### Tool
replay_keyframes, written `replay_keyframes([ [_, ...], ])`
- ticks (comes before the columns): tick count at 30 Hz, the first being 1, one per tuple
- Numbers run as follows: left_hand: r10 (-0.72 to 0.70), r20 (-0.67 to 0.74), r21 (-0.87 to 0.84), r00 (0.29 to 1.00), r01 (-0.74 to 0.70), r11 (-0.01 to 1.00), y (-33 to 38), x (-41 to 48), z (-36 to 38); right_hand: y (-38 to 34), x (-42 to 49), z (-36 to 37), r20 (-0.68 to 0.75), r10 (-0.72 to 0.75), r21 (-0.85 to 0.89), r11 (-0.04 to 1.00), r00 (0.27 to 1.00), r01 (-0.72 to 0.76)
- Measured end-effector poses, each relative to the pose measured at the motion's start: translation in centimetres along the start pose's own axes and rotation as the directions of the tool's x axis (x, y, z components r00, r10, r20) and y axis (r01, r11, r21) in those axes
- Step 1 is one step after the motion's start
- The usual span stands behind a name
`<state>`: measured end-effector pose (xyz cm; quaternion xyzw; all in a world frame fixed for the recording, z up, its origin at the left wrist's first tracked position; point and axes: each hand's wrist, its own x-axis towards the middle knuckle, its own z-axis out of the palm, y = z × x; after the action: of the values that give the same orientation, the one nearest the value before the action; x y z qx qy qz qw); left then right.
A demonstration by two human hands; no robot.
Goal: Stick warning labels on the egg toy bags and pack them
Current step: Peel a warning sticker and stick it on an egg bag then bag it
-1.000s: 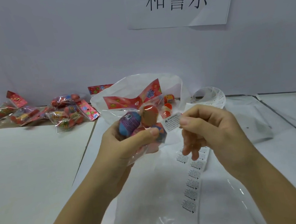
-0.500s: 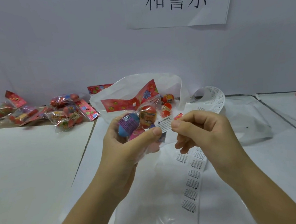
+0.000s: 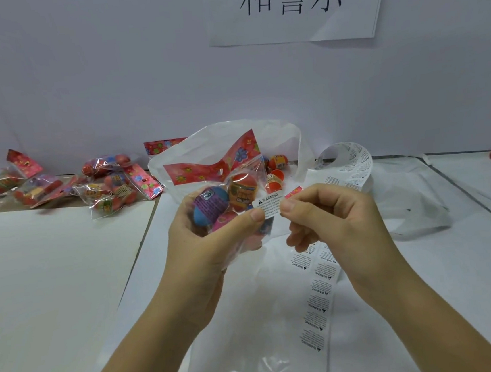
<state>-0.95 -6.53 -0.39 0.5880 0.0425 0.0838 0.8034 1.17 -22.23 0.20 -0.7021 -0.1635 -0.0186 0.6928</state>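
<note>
Gripping the bag [image 3: 243, 189], left hand [image 3: 210, 243] hides its base

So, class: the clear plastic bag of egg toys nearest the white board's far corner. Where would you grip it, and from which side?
Pinch the flat red flowered header card at the right end of that bag, coming from the right. It is thin and sticks out past the lumpy eggs, so it probably holds better than slick bulging film; other bags crowd the left.
</note>
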Motion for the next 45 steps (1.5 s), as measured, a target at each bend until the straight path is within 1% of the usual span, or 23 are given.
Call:
replay_keyframes([
  [10,0.06,-0.021,0.016,0.998,-0.06,0.998,-0.2,0.0,-0.1,-0.1,-0.1,0.1,-0.02,0.003,-0.036,0.999,1.0,-0.004],
  [15,0.101,-0.036,0.062,0.994,-0.099,0.993,-0.6,-0.2,-0.3,-0.2,-0.3,0.3,-0.081,0.015,-0.075,0.997,0.997,-0.021],
  [21,0.154,-0.034,0.084,0.987,-0.151,0.985,-0.6,-0.3,-0.2,-0.2,-0.5,0.6,-0.111,-0.04,-0.14,0.99,0.993,0.024],
  [26,0.198,-0.039,0.098,0.979,-0.194,0.976,-0.6,-0.4,0.0,-0.3,-0.4,0.6,-0.1,-0.018,-0.144,0.99,0.995,0.003],
  [30,0.217,-0.03,0.08,0.976,-0.214,0.974,-0.4,-0.6,0.0,-0.6,-0.5,0.6,-0.126,-0.003,-0.146,0.989,0.992,-0.015],
  [37,0.26,-0.006,0.085,0.966,-0.258,0.962,-0.2,-1.0,0.3,-0.4,-0.7,0.6,-0.17,-0.061,-0.267,0.964,0.984,0.014],
  [39,0.27,-0.006,0.095,0.963,-0.268,0.959,-0.2,-1.1,0.5,-0.3,-0.7,0.4,-0.17,-0.05,-0.317,0.948,0.984,-0.006],
  [41,0.26,-0.019,0.089,0.965,-0.257,0.962,-0.2,-1.1,0.5,-0.2,-0.5,0.1,-0.157,-0.009,-0.387,0.92,0.988,-0.053],
  [42,0.25,-0.025,0.079,0.968,-0.247,0.966,-0.1,-1.0,0.5,-0.2,-0.3,-0.1,-0.143,0.026,-0.389,0.918,0.989,-0.08],
  [43,0.237,-0.027,0.064,0.971,-0.235,0.97,-0.2,-0.9,0.3,-0.2,-0.1,-0.3,-0.123,0.069,-0.345,0.933,0.99,-0.108],
  [45,0.192,-0.024,0.026,0.981,-0.191,0.981,-0.1,-0.8,0.1,-0.3,0.3,-0.6,-0.06,0.158,-0.152,0.974,0.986,-0.166],
])
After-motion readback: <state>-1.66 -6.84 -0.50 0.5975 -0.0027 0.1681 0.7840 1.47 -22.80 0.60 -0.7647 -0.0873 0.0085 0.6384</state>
